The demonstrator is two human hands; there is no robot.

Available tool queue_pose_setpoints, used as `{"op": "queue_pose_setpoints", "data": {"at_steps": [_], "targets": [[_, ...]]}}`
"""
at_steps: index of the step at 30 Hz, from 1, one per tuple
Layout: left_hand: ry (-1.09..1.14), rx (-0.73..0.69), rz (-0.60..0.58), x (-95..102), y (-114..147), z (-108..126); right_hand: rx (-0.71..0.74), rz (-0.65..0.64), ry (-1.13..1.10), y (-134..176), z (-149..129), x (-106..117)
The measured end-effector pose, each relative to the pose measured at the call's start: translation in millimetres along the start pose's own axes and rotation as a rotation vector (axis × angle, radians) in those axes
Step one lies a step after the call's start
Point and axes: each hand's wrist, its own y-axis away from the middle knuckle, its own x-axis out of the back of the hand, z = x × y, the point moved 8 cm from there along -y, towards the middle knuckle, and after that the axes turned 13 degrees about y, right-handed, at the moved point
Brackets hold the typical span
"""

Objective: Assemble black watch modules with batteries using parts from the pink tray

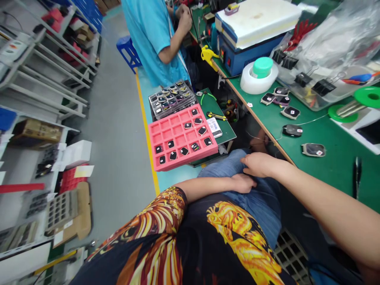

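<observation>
About eleven watch-like units (184, 151) sat in the pink tray (176, 129), so its grid was only part-filled. Roughly six loose units (290, 112) lay straight on the green bench (335, 174), to the person's right, in no tray. More small pieces filled the clear tray (175, 110) just beyond the pink one. My read: partway through, loose ones left over; couldn't judge which were finished.

From where I stood, neither hand touched a unit. Left hand (245, 183) rested on the jeans (222, 166), fingers bent down; pressed together or spread, couldn't tell. Right hand (258, 164) was just beside it, fingers curled toward the thigh; couldn't tell if they pinched anything small. Pink tray was near the left forearm, apart from it. Green wire reel (346, 110) stood near the loose units. Co-worker (154, 39) in blue was further along, hands together.
</observation>
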Motion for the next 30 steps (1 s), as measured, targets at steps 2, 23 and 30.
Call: {"op": "queue_pose_setpoints", "data": {"at_steps": [2,23,30], "targets": [[0.025,-0.031,0.007,4.7,9.2,8.4,-0.013,0.007,0.004,0.7,2.4,-1.6],[-0.042,0.803,1.207,305.5,285.1,-180.1,0.014,-0.015,-0.043,5.1,-2.4,4.3],[0.074,0.846,1.331,299.3,286.6,-183.0,0.001,0.006,-0.044,4.4,-2.7,5.1]]}}
